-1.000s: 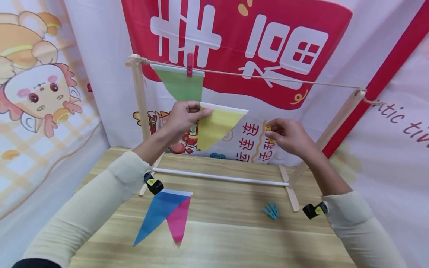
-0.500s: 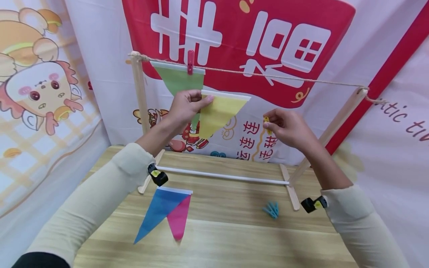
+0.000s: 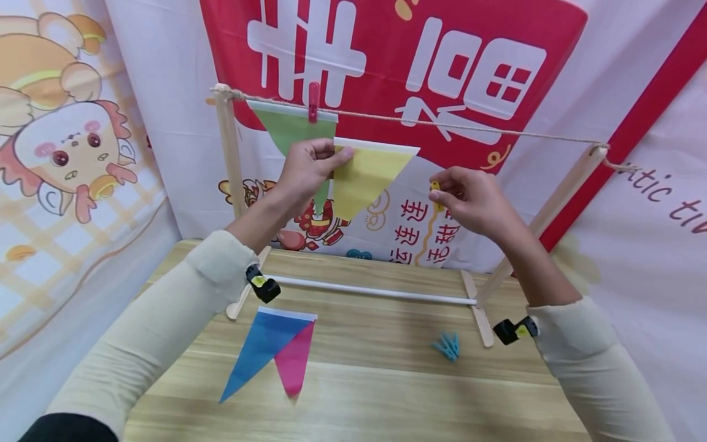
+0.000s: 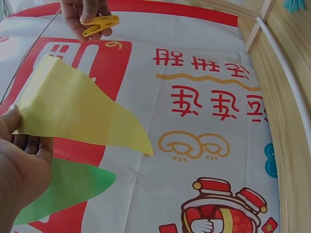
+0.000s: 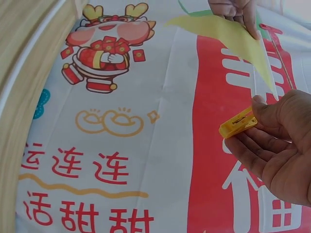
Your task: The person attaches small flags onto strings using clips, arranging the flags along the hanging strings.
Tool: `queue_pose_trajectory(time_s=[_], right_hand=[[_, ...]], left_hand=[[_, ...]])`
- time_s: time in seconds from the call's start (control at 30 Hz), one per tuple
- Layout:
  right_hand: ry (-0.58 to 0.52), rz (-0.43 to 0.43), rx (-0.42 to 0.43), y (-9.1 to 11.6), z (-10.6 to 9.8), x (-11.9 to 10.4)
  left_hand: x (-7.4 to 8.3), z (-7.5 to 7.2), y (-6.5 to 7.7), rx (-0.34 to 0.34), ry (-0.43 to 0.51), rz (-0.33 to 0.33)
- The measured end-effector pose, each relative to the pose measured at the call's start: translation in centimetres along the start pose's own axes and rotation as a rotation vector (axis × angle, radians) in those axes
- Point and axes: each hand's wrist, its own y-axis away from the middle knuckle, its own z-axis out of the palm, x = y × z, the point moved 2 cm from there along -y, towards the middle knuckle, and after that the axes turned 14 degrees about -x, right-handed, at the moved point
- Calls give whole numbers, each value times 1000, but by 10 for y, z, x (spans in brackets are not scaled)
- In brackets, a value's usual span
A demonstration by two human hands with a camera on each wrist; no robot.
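Note:
My left hand (image 3: 311,167) pinches the upper left corner of a yellow triangular pennant (image 3: 371,178), which hangs point down with its white top band a little below the twine (image 3: 469,127). To the right, my right hand (image 3: 476,199) holds a yellow clothespin (image 5: 238,122) between thumb and fingers, apart from pennant and twine. Behind the left hand, a green pennant (image 3: 301,132) hangs from the twine under a red clothespin (image 3: 313,103). In the left wrist view the yellow pennant (image 4: 80,107) bends slightly.
Two wooden posts (image 3: 563,184) carry the twine, joined low down by a white rod (image 3: 364,291). On the wooden table (image 3: 386,399) lie a blue pennant (image 3: 265,347) overlapping a pink pennant (image 3: 295,365), and several blue clothespins (image 3: 448,347). A printed cloth (image 3: 386,61) hangs behind.
The left hand has lifted the yellow pennant toward the twine and slightly right. My right hand has risen too, with the yellow clothespin, moving a little left toward the pennant.

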Motion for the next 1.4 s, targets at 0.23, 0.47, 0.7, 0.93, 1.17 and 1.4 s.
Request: queue_pose_trajectory(time_s=[0.23,0.47,0.7,0.93,1.17,1.4], right_hand=[[29,-17,18,0,-6,-10],[24,-38,35,-3,-12,-17],[24,-60,39,-5,-17,-26],[41,-78,52,-8,-22,-37],[52,-96,49,-11,-27,-50],[40,-153,59,-16,-33,-64]], left_hand=[[4,2,-2,-1,-2,22],[8,3,-4,35,18,16],[12,2,-5,72,46,14],[16,3,-6,71,51,23],[18,3,-8,69,65,19],[19,4,-11,64,98,20]])
